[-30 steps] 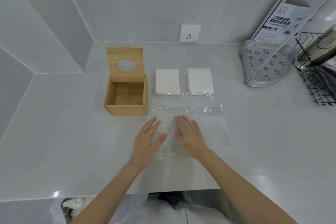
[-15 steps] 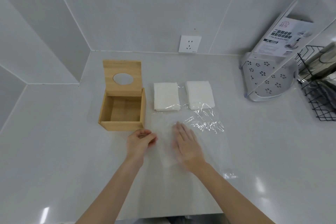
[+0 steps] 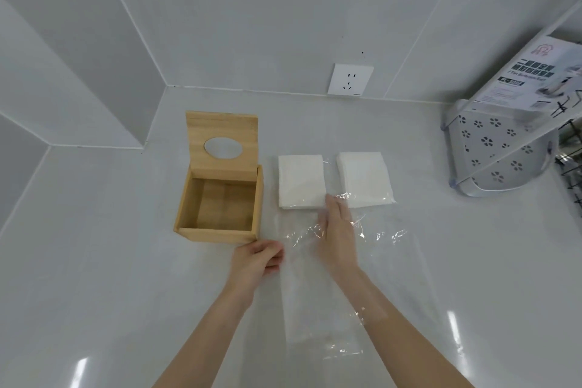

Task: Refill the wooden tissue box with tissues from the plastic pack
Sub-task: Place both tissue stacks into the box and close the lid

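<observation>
Two stacks of white tissues lay on the pale surface [image 3: 94, 261], with everything else ranged around them. Farthest left stood the wooden box [image 3: 220, 205], its lid [image 3: 222, 142] tipped up at the back and its inside bare. Just in front of the box's near right corner, the left hand [image 3: 256, 261] was curled, fingers pinching the left edge of the clear plastic wrap [image 3: 315, 309]. Right of the box lay the left stack [image 3: 301, 181], then the right hand [image 3: 337, 233], flat and open on the wrap, fingertips reaching the gap between the stacks. The right stack [image 3: 363, 178] sat beside it on the wrap's far end. A socket [image 3: 350, 79] was on the wall behind, and a perforated white rack [image 3: 491, 148] stood far right.
</observation>
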